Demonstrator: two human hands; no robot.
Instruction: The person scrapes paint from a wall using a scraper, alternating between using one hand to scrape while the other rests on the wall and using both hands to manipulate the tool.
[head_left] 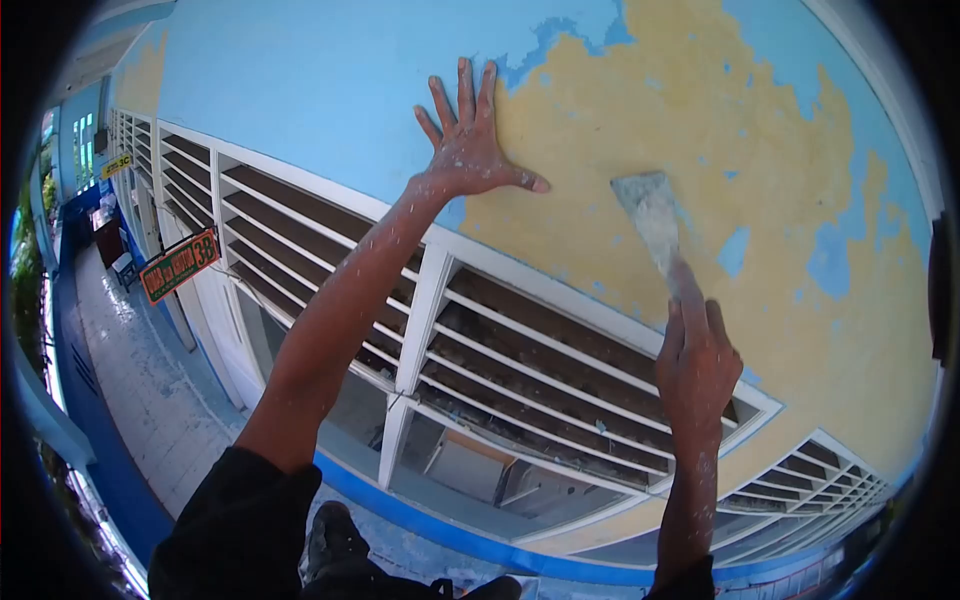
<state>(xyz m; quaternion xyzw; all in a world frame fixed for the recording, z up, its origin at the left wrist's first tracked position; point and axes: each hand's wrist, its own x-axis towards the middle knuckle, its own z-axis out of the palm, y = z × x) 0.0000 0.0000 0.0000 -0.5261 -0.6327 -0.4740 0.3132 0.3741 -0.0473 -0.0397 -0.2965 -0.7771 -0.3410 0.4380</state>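
Observation:
My left hand (468, 150) lies flat on the wall with its fingers spread, at the border between light blue paint (320, 100) and a bared yellow patch (580, 120). In my right hand (697, 360) is a paint scraper (655, 215), its wide blade pointing up and touching or very near the yellow surface. The index finger stretches along the scraper, and the handle is mostly hidden in the grip. Small blue flecks of paint remain around the blade, with a larger blue patch (733, 252) to its right. Pale specks dot both forearms.
Below my hands runs a row of white-framed louvre windows (540, 330) with slats. An orange sign (180, 266) juts from the wall at left, above a long walkway (150, 370). My dark shoe (335, 535) shows at the bottom, near a blue ledge (440, 530).

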